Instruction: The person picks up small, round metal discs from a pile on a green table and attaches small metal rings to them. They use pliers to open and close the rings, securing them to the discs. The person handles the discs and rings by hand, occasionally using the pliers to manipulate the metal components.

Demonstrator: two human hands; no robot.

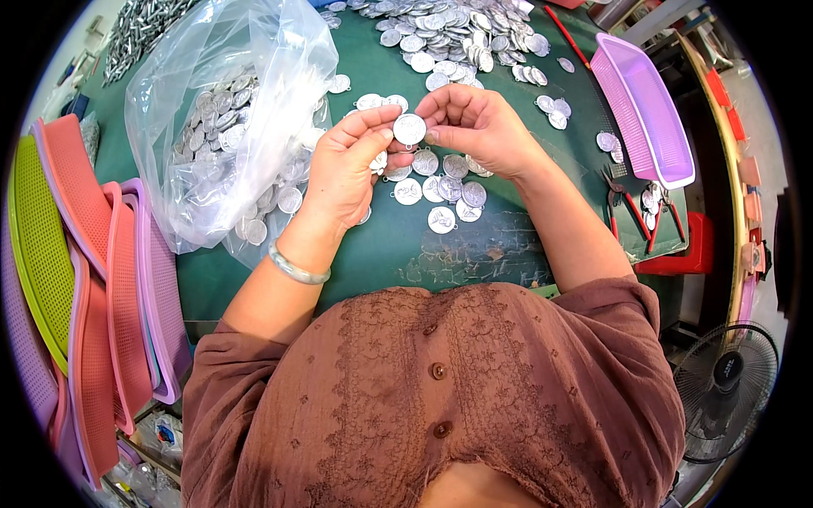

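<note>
A round silver medallion [409,129] with a small loop at its lower edge is upright between my two hands. My left hand [339,169] pinches it from the left by thumb and forefinger. Beneath that thumb, other medallions [378,162] show near the curled fingers; whether they are held is hard to tell. My right hand [484,131] is closed, its thumb and curled fingers at the medallion's right edge. Several loose medallions [441,218] with small loops lie on the green tabletop [373,271] below my hands.
A clear plastic bag [161,110] of medallions stands left, with stacked plastic baskets [127,296] nearer me. Beyond my hands lies a medallion heap [457,34]. On the right are a purple basket [639,110], red-handled pliers [631,203], a red stool [699,245] and a fan [728,381].
</note>
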